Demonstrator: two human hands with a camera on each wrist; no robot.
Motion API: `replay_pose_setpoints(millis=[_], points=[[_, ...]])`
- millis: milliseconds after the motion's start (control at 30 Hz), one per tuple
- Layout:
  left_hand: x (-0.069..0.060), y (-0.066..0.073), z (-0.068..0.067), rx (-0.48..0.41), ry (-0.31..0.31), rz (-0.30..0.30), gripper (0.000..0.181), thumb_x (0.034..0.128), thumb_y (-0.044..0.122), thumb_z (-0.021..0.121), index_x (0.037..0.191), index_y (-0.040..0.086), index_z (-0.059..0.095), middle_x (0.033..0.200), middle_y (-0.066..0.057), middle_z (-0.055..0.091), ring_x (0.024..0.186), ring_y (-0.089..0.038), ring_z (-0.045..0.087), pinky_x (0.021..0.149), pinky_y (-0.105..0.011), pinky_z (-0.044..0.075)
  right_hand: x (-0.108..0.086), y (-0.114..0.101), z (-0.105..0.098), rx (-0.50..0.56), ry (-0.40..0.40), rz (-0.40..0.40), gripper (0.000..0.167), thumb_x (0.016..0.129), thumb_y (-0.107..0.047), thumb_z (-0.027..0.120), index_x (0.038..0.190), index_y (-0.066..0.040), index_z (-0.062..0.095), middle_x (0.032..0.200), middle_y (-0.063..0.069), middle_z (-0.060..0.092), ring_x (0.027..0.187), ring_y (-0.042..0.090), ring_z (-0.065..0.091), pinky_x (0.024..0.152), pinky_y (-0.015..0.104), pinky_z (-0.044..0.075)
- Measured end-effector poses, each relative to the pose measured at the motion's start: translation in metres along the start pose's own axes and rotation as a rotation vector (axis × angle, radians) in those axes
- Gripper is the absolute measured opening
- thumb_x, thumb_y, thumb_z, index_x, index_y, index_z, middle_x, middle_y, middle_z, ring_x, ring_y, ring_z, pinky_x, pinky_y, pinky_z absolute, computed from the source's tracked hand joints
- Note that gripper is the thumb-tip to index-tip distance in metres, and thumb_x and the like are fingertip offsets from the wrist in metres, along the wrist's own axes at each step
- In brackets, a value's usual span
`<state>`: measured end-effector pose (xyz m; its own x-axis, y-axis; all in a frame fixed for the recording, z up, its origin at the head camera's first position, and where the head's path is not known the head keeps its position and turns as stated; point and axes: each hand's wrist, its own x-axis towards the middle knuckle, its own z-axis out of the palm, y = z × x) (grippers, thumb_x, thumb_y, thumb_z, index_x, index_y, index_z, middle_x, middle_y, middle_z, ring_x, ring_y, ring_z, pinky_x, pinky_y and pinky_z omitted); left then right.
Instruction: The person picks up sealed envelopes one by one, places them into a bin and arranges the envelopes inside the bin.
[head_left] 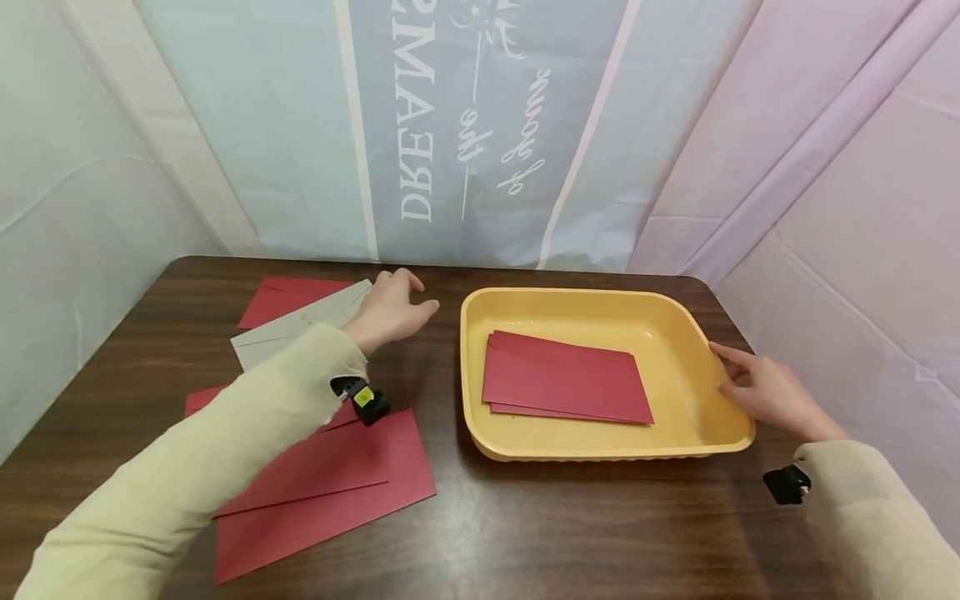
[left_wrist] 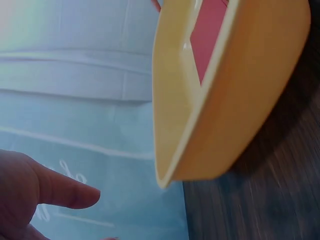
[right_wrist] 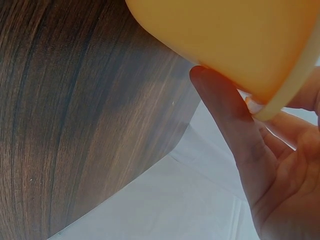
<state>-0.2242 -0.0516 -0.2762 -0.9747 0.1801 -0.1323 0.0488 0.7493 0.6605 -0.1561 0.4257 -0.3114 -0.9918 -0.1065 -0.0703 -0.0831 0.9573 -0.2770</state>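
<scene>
The yellow tray [head_left: 678, 383] is smooth and glossy like plastic, a shallow rectangle with rounded corners and a rolled lip. From here I can see a small stack of red envelopes [head_left: 566, 379] lying flat inside it, crisp-edged paper, one peeking out from under another. The tray stands on a desk [head_left: 562, 533] of dark, streaky wood grain.

The person's right hand [head_left: 772, 396] grips the tray's right end, the thumb and fingers on either side of the rim; the stacked paper lies further in, apart from those fingers. The left hand [head_left: 393, 308] hovers left of the tray, thumb and fingers apart and gently bent, released, with nothing between them.

Just beside that left hand, a pale envelope [head_left: 296, 333] lies aslant, its corner reaching behind the hand, partly over a red envelope [head_left: 281, 298]. Nearer the person, larger red paper sheets [head_left: 322, 492] overlap, half covered by a soft cream sleeve [head_left: 217, 433]. Behind hangs a creased, printed cloth [head_left: 487, 142].
</scene>
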Motion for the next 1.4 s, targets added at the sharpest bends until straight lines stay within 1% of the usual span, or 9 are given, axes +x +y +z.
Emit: replay_pose_setpoints(millis=[200,433,567,633,800,867,967,1200,1400], points=[[-0.004,-0.017,-0.007,-0.008,-0.024,-0.047,0.048,0.0947,0.028,0.052,0.129,-0.005,0.044,0.132,-0.025,0.038,0.113,-0.036,0.048,0.097,-0.045,0.041,0.000,0.000,0.001,-0.001,0.004,0.000,0.060,0.083,-0.008,0.066,0.135,0.011,0.043,0.087,0.017,0.068,0.066,0.013,0.056,0.056,0.025,0.040],[-0.007,-0.041,-0.017,0.021,-0.059,-0.113,0.050,0.0947,0.029,0.051,0.126,-0.010,0.044,0.136,-0.029,0.036,0.128,-0.040,0.036,0.101,-0.047,0.039,0.001,0.000,0.000,-0.004,0.010,-0.003,0.060,0.082,-0.008,0.066,0.135,0.011,0.044,0.087,0.017,0.067,0.068,0.015,0.056,0.057,0.025,0.040],[-0.007,-0.055,-0.019,0.045,-0.083,-0.156,0.058,0.0953,0.032,0.047,0.131,-0.014,0.041,0.139,-0.034,0.030,0.127,-0.042,0.036,0.101,-0.049,0.039,0.001,0.000,0.000,-0.011,0.003,-0.002,0.060,0.083,-0.008,0.066,0.134,0.011,0.044,0.087,0.018,0.067,0.069,0.016,0.056,0.057,0.026,0.040],[-0.006,-0.062,-0.020,0.055,-0.100,-0.165,0.060,0.0963,0.033,0.044,0.131,-0.016,0.040,0.136,-0.035,0.035,0.123,-0.043,0.040,0.099,-0.049,0.040,0.000,0.000,0.000,-0.011,-0.003,-0.001,0.060,0.083,-0.009,0.066,0.135,0.011,0.043,0.087,0.018,0.067,0.068,0.016,0.056,0.057,0.026,0.040],[-0.008,-0.078,-0.024,0.058,-0.136,-0.190,0.067,0.0989,0.038,0.037,0.133,-0.020,0.036,0.136,-0.038,0.034,0.126,-0.047,0.036,0.101,-0.053,0.038,-0.001,0.000,-0.001,0.000,-0.008,-0.007,0.060,0.084,-0.009,0.065,0.136,0.011,0.042,0.088,0.019,0.068,0.066,0.015,0.056,0.055,0.026,0.040],[-0.010,-0.083,-0.026,0.058,-0.137,-0.224,0.072,0.0988,0.040,0.037,0.137,-0.021,0.028,0.140,-0.040,0.024,0.130,-0.050,0.027,0.104,-0.056,0.034,-0.001,0.000,-0.001,0.005,-0.005,-0.008,0.060,0.084,-0.009,0.065,0.136,0.012,0.042,0.088,0.018,0.068,0.067,0.015,0.057,0.055,0.025,0.040],[-0.010,-0.092,-0.028,0.069,-0.126,-0.272,0.075,0.0974,0.042,0.039,0.137,-0.021,0.027,0.139,-0.042,0.020,0.129,-0.053,0.024,0.102,-0.059,0.032,-0.001,0.000,-0.001,0.008,-0.001,-0.003,0.061,0.083,-0.008,0.065,0.135,0.012,0.043,0.088,0.018,0.067,0.069,0.017,0.058,0.056,0.025,0.041],[-0.010,-0.107,-0.027,0.089,-0.099,-0.349,0.073,0.0936,0.042,0.045,0.128,-0.022,0.035,0.126,-0.042,0.027,0.120,-0.052,0.025,0.091,-0.057,0.035,-0.001,0.001,-0.001,0.004,0.003,-0.006,0.061,0.083,-0.009,0.066,0.135,0.011,0.043,0.088,0.019,0.068,0.069,0.016,0.058,0.057,0.026,0.041],[-0.008,-0.117,-0.023,0.124,-0.072,-0.423,0.076,0.0918,0.039,0.045,0.131,-0.023,0.029,0.124,-0.042,0.032,0.117,-0.050,0.031,0.091,-0.055,0.036,-0.001,0.000,-0.001,0.004,-0.004,0.001,0.061,0.083,-0.008,0.066,0.135,0.011,0.043,0.089,0.020,0.068,0.070,0.018,0.060,0.057,0.026,0.042]])
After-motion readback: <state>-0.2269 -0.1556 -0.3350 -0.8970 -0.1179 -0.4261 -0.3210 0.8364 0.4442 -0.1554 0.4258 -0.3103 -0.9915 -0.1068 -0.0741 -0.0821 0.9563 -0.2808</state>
